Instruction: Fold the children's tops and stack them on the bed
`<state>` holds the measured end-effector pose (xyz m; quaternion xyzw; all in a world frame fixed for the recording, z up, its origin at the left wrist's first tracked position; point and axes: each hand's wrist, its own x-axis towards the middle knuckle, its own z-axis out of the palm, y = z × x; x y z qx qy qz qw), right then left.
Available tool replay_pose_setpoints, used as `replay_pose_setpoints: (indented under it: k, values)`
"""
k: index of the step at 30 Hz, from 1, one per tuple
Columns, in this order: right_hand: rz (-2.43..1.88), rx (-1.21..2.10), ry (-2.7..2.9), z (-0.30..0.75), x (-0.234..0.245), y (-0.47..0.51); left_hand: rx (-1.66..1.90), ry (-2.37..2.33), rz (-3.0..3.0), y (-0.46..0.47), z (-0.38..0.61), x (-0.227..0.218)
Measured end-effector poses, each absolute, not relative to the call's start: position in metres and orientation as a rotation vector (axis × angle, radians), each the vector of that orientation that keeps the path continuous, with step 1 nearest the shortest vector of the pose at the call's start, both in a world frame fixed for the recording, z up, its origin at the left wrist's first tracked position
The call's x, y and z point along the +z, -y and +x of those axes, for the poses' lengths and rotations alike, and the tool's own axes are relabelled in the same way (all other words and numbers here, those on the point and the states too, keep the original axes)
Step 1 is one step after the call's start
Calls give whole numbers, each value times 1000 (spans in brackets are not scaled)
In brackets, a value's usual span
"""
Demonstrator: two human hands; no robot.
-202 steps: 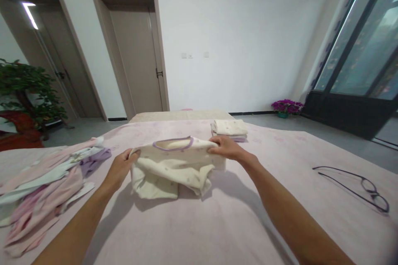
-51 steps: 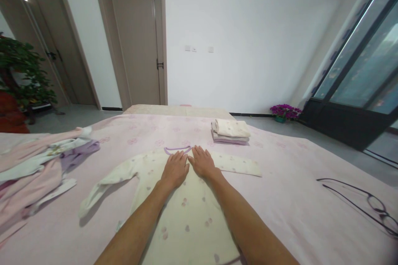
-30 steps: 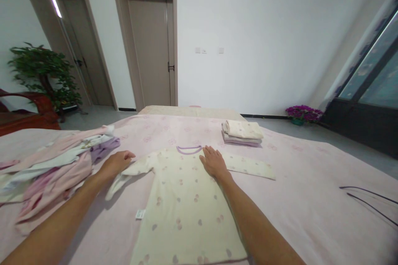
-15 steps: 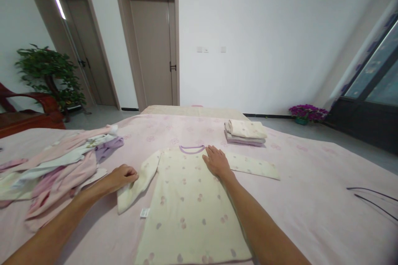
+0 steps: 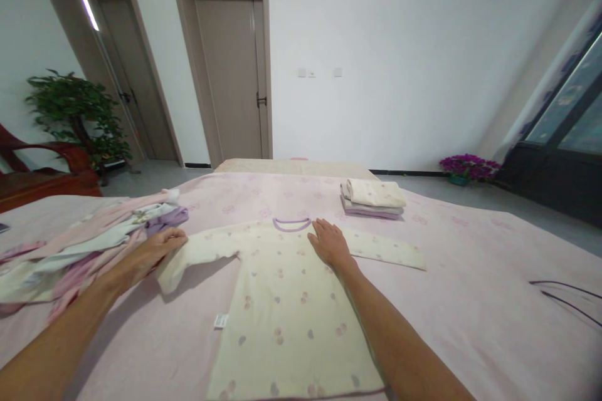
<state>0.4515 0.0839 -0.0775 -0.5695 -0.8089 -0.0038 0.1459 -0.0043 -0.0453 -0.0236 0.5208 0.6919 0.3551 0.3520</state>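
A cream long-sleeved shirt [image 5: 286, 307] with small heart prints and a purple neckline lies spread in front of me, its collar away from me. My left hand [image 5: 157, 252] is closed on the left sleeve, which is lifted a little and stretched out sideways with its cuff end drooping. My right hand [image 5: 330, 243] rests flat on the shirt near the right shoulder, fingers extended beside the collar. The right sleeve lies out flat on the bed cover. A white tag shows at the shirt's left side seam.
A heap of pink, white and purple clothes [image 5: 94, 250] lies to the left, close to my left hand. Folded garments [image 5: 374, 199] are stacked at the back right. The pink cover [image 5: 470, 301] runs under everything. Dark thin cords [image 5: 567, 301] lie at the right edge.
My left hand has moved left and slightly away from me, drawing the left sleeve from a downward bend to outstretched. My right hand stays on the shirt.
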Motion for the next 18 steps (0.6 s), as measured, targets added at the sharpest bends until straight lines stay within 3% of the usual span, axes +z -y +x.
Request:
replay_pose_setpoints:
  k: [7,13,18]
  values:
    - [-1641,-7,2325,451,-77,-84,490,-1627,1291,47,-25,-25]
    - [-1653,-5,2329,451,-75,-84,863,-1663,1177,51,-21,-17]
    - [-1646,-14,2326,451,-75,-85,731,-2184,1668,31,-32,-25]
